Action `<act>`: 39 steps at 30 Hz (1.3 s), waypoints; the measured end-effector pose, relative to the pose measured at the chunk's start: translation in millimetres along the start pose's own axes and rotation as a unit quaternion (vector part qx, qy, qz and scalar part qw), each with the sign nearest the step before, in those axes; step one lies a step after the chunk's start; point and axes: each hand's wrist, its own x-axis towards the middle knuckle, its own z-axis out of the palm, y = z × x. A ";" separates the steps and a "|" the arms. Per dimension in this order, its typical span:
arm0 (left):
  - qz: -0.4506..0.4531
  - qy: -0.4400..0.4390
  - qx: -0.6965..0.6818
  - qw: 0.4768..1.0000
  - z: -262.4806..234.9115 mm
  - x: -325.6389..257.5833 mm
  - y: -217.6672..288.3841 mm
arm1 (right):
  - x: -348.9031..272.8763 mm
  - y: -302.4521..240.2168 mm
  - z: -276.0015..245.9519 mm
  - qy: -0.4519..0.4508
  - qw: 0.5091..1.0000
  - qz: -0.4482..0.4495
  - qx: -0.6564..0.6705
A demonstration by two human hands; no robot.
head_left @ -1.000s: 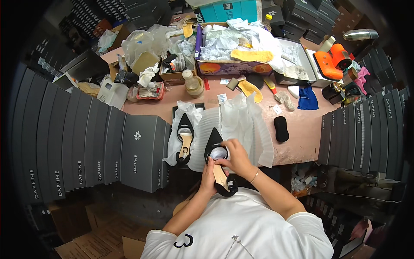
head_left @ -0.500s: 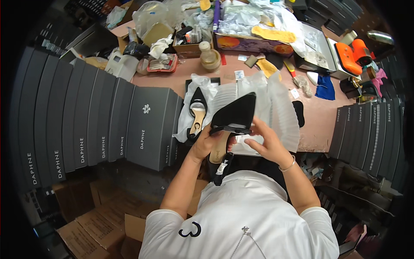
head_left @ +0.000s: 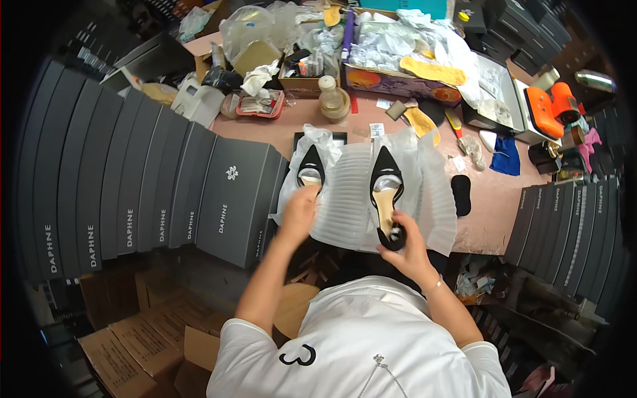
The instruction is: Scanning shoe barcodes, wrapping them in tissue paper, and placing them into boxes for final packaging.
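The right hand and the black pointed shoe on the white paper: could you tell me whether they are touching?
Touching: the head view shows the right hand gripping the heel end of the black pointed shoe.

Dark grey shoe boxes stacked left & right, brown cartons bottom-left, white tag on table.

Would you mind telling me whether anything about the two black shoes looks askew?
Nothing stands out: both black pointed shoes lie toes-away on white tissue paper, left hand and right hand at their heels.
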 end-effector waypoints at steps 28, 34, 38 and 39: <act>0.045 -0.137 0.033 0.989 -89.9 59.4 85.4 | 97.9 -32.7 -64.7 -0.122 0.988 -0.068 0.069; 0.002 -0.321 -0.294 0.901 -63.2 1.9 101.1 | 75.0 -38.0 -43.9 -0.282 0.939 0.017 0.197; -0.065 -0.324 -0.449 0.830 -36.1 -20.9 92.7 | 53.9 -33.4 -35.4 -0.277 0.905 0.099 0.309; -0.063 -0.329 -0.456 0.825 -31.9 -24.3 90.5 | 50.0 -27.0 -34.6 -0.277 0.903 0.101 0.313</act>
